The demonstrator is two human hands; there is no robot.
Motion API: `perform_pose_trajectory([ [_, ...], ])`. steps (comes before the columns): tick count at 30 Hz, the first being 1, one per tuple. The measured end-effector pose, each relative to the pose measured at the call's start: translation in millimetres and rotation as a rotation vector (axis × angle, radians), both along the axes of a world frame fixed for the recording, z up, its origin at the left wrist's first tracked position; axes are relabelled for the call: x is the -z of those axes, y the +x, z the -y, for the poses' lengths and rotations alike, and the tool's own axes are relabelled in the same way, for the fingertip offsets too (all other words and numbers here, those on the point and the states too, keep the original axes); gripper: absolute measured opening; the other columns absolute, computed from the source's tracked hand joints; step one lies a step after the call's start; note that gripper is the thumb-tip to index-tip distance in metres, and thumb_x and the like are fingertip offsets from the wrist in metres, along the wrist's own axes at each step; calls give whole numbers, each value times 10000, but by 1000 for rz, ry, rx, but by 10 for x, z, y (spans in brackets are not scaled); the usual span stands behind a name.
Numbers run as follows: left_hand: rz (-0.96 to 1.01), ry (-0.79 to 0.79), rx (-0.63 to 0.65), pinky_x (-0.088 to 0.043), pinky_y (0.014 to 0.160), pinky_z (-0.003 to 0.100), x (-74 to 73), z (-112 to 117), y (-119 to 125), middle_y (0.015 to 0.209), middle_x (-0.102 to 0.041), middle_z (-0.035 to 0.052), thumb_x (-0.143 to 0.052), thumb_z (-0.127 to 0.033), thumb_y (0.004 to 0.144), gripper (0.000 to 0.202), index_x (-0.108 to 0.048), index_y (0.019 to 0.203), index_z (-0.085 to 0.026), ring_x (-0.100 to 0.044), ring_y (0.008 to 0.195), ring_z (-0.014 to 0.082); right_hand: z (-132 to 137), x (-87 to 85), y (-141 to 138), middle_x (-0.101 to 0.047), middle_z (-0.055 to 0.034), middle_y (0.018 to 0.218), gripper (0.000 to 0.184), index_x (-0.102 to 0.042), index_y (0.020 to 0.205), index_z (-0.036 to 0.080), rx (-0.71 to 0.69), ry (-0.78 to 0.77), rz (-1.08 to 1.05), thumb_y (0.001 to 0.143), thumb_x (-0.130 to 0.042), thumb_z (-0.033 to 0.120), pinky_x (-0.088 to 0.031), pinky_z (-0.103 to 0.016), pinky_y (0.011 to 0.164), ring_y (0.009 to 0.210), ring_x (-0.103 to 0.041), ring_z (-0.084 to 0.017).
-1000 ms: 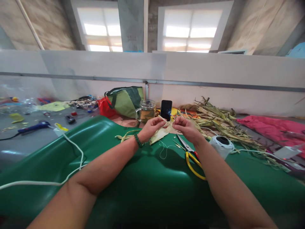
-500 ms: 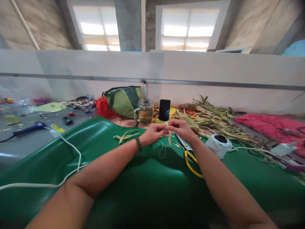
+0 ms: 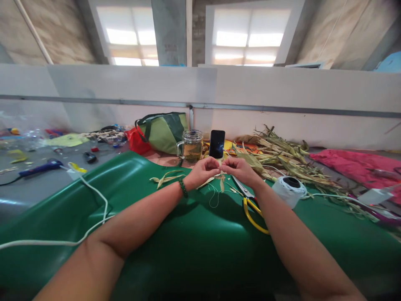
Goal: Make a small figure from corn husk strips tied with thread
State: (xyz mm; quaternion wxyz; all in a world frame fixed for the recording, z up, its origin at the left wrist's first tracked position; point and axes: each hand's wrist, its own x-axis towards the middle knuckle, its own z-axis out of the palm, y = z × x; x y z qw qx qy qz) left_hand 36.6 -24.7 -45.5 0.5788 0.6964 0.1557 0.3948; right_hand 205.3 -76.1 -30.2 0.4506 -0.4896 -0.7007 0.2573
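My left hand [image 3: 203,172] and my right hand [image 3: 239,170] meet above the green mat [image 3: 188,242], fingertips pinched together on a small pale piece of corn husk [image 3: 222,184] whose tail hangs below them. A thin loop of thread [image 3: 214,200] dangles under the fingers. The left wrist wears a dark green bead bracelet [image 3: 183,188]. Beside my right forearm lie scissors with yellow handles [image 3: 250,215], their blades pointing toward the hands. A loose husk strip [image 3: 166,179] rests left of my left hand. The fingers partly hide the held piece.
Behind the hands stand a glass mug [image 3: 192,146] with liquid and an upright phone [image 3: 217,144]. A heap of dry corn husks [image 3: 282,156] lies at the back right, near a spool of white thread [image 3: 290,192]. A white cable [image 3: 46,242] crosses the mat at left.
The fingers of both hands have shifted slightly around the husk piece, and the right hand's fingers sit a little lower. The view has moved a touch; everything else lies as before.
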Motion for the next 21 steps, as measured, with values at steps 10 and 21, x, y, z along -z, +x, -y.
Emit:
perform_pose_trajectory([
  [10, -22, -53, 80, -407, 664, 242, -75, -8, -57, 674, -568, -19, -757, -433, 643, 384, -549, 741, -125, -527, 643, 84, 17, 6, -39, -497, 26, 585, 374, -565, 631, 166, -192, -59, -92, 701, -679, 515, -313, -247, 525, 543, -411, -95],
  [21, -60, 74, -82, -382, 566, 222, -62, 11, -14, 597, -552, -24, -753, -499, 615, 441, -540, 686, -120, -497, 561, 73, 0, 18, -14, -604, 0, 694, 273, -644, 755, 152, -242, -158, -188, 654, -740, 387, -375, -252, 601, 614, -499, -102],
])
